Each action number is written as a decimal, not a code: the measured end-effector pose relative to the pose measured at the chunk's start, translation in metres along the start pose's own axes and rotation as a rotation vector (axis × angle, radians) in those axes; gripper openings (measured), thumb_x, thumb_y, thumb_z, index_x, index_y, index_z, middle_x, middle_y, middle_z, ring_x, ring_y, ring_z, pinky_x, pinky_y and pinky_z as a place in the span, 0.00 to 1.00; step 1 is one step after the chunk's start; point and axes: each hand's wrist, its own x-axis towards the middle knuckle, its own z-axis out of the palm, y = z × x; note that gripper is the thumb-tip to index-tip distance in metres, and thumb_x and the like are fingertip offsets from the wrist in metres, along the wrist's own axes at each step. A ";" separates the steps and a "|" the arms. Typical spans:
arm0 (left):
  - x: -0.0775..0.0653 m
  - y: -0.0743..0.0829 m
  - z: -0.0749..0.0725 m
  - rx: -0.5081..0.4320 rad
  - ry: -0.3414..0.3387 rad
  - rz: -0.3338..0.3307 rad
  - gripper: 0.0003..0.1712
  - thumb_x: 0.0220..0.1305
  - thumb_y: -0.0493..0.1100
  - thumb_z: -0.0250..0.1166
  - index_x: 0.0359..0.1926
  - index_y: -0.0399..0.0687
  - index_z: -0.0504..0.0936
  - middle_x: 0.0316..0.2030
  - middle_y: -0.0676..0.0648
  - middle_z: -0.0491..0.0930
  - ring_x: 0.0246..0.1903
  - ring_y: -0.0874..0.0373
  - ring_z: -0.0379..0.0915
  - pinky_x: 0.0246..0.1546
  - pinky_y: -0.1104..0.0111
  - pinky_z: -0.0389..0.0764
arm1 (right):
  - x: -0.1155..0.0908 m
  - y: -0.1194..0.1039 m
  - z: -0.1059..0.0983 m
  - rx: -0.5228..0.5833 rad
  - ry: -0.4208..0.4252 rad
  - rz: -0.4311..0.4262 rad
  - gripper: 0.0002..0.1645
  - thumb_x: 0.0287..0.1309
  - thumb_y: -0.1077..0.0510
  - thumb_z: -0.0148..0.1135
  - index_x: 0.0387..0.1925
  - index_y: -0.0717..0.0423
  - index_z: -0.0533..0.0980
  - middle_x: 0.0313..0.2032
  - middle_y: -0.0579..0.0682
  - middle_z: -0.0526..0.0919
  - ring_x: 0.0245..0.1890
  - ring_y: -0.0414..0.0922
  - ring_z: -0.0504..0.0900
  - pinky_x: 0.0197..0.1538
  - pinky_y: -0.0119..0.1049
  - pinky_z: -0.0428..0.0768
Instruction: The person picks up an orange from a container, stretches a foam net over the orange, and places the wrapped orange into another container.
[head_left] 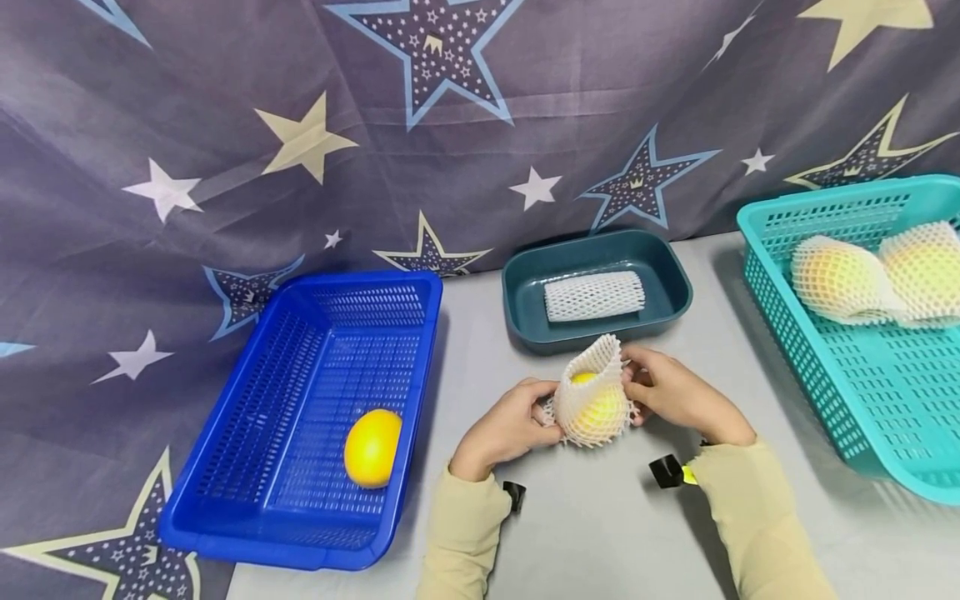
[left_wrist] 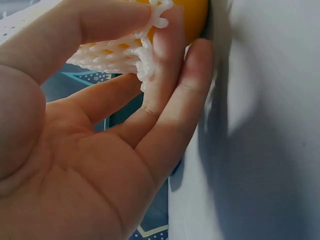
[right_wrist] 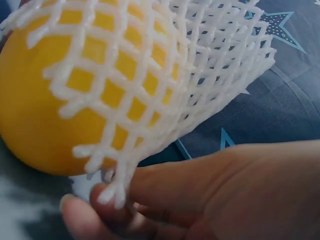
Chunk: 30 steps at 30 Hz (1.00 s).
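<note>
Left hand [head_left: 510, 421]: fingers partly bent, thumb and fingertips pinching the frayed rim of a white foam-net sleeve [right_wrist: 215, 65]. Right hand [head_left: 678, 396]: thumb and finger closed on a loose strand at the opposite edge. Between them, a smooth, round yellow fruit [right_wrist: 30, 115], sheathed by the sleeve except at its lower end, low over the pale grey tabletop [head_left: 592, 533]; whether it bears on the surface cannot be told. Likely faults: strand tearing, from a hard tug on so thin a hold; fruit sliding out of the uncovered end and rolling, should either pinch slacken; sleeve sitting askew, from uneven pull. Left, a rectangular blue plastic basket [head_left: 277, 560] with one unwrapped yellow fruit [head_left: 372, 448]. Right, a turquoise slotted plastic basket [head_left: 847, 421], two net-wrapped fruits [head_left: 836, 279] inside, touching. Just beyond the hands, a dark teal oblong tray [head_left: 667, 287] holding a flattened white spare sleeve [head_left: 594, 296]; a careless forward reach could knock it. Rearmost, grey star-printed cloth [head_left: 525, 100].
</note>
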 end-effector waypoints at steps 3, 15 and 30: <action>0.002 -0.001 0.002 0.098 0.010 0.019 0.30 0.47 0.31 0.66 0.56 0.38 0.73 0.43 0.46 0.70 0.30 0.60 0.68 0.30 0.74 0.73 | 0.000 0.003 0.001 -0.027 -0.010 -0.022 0.14 0.59 0.73 0.46 0.48 0.71 0.63 0.29 0.56 0.71 0.18 0.46 0.77 0.23 0.40 0.80; 0.004 0.004 0.006 0.304 0.092 -0.034 0.29 0.45 0.35 0.68 0.53 0.40 0.76 0.45 0.47 0.73 0.47 0.57 0.66 0.52 0.68 0.68 | 0.004 0.008 0.002 -0.165 0.002 0.021 0.12 0.57 0.71 0.49 0.43 0.63 0.69 0.22 0.53 0.74 0.16 0.45 0.77 0.24 0.37 0.78; 0.007 0.008 0.020 0.441 0.317 -0.209 0.25 0.43 0.44 0.75 0.45 0.48 0.79 0.34 0.51 0.73 0.32 0.59 0.69 0.34 0.66 0.72 | 0.010 0.013 0.008 -0.162 0.098 0.047 0.16 0.53 0.72 0.54 0.45 0.67 0.70 0.26 0.55 0.73 0.15 0.44 0.76 0.22 0.36 0.78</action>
